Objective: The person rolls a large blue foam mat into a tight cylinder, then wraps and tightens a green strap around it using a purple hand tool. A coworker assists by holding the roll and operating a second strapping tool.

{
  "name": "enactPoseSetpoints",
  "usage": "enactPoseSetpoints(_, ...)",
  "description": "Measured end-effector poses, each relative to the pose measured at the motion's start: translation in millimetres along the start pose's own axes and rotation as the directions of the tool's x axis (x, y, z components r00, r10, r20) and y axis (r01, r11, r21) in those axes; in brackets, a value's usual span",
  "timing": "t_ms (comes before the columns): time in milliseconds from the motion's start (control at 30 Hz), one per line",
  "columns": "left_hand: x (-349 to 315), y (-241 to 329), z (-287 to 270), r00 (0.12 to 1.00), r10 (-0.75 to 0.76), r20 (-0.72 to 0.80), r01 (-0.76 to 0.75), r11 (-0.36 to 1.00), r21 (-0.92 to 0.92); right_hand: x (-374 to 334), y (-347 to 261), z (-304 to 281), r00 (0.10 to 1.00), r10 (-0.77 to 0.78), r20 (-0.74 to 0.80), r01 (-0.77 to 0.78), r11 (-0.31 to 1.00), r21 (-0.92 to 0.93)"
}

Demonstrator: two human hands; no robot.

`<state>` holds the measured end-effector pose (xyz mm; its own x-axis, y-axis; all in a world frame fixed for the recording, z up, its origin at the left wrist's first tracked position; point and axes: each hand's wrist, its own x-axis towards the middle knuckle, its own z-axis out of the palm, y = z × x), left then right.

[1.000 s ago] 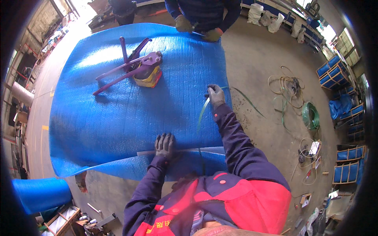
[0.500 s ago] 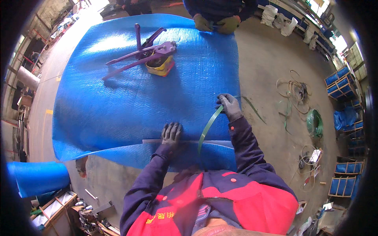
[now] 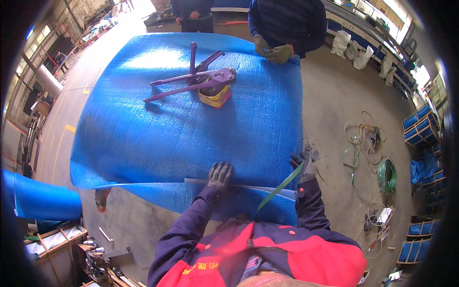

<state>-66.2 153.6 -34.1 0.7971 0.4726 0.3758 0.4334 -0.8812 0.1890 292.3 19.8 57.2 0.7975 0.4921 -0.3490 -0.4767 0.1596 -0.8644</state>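
Note:
Blue bubble-textured wrap point(image 3: 191, 143) covers a large flat stack before me. My left hand point(image 3: 220, 174), in a dark glove, presses on its near edge with the fingers stretched out. At the right edge, my gloved right hand point(image 3: 307, 165) grips a green packing strap point(image 3: 279, 190), which runs down toward my chest and over the near side. Farther off on the wrap lie purple long-handled strapping tools point(image 3: 201, 83), beside a yellow container point(image 3: 215, 98) partly hidden under them.
Across the stack, a person's gloved hands point(image 3: 273, 52) rest at the far right corner; another person point(image 3: 192, 14) stands behind. On the right floor are a green strap coil point(image 3: 386, 175) and tangled straps point(image 3: 368, 136). A blue roll point(image 3: 45, 196) lies at left, above a wooden crate point(image 3: 57, 241).
My right hand has moved right and nearer to me with the strap, off the stack's edge. My left hand stays on the wrap. The view has shifted slightly.

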Motion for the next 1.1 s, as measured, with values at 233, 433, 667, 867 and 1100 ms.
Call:
enactPoseSetpoints(233, 1, 2, -8, 0.999, 0.002, 0.04, -0.002, 1.0, -0.004, 35, -2, -77, 0.947, 0.254, -0.195, -0.134, 0.867, 0.481)
enactPoseSetpoints(433, 0, -3, 4, 0.998, 0.056, -0.035, -0.051, 0.991, 0.121, 66, -20, -91, 0.945, 0.203, 0.255, -0.322, 0.703, 0.635)
enactPoseSetpoints(667, -1, -2, 4, 1.0, 0.018, 0.003, -0.018, 1.0, 0.002, 78, -21, 52, 0.93, -0.05, 0.364, -0.075, 0.944, 0.321)
enactPoseSetpoints(867, -4, -3, 3, 0.999, -0.013, 0.04, 0.014, 1.0, -0.01, 140, 18, 132, 0.992, 0.101, 0.081, -0.108, 0.99, 0.091)
enactPoseSetpoints(1100, -2, -6, 14, 0.996, 0.044, -0.079, -0.035, 0.992, 0.119, 135, 69, 127, 0.986, 0.095, 0.139, -0.08, 0.991, -0.109)
